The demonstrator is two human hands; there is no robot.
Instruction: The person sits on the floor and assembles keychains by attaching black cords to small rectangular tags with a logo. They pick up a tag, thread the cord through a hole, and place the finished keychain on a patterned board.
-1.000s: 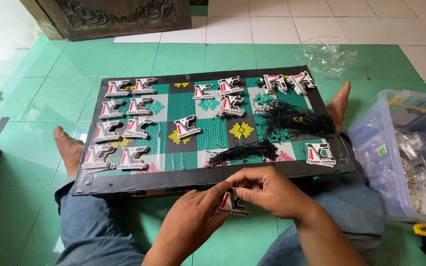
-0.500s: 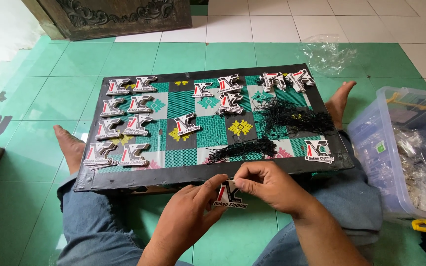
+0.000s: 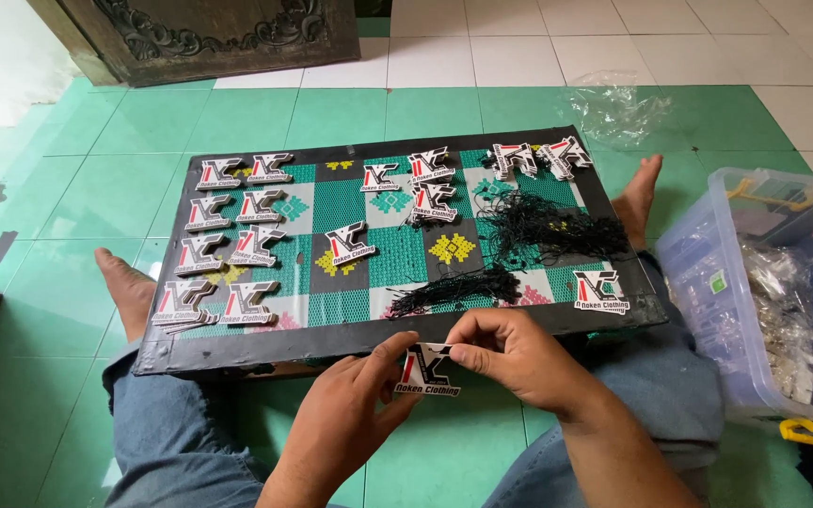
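Below board [image 3: 237,350], six o'clock: left hand [image 3: 345,428] and right hand [image 3: 510,357] pinch one tag [image 3: 428,369]. Strings [image 3: 454,287] at twelve. Best: grip edges, keep tag flat.

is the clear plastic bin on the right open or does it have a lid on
Open. The clear plastic bin shows no lid on top, and the packets inside it are seen straight through the open top.

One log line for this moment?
both hands | hold cut-out tag | above lap | board with tags, black strings ahead
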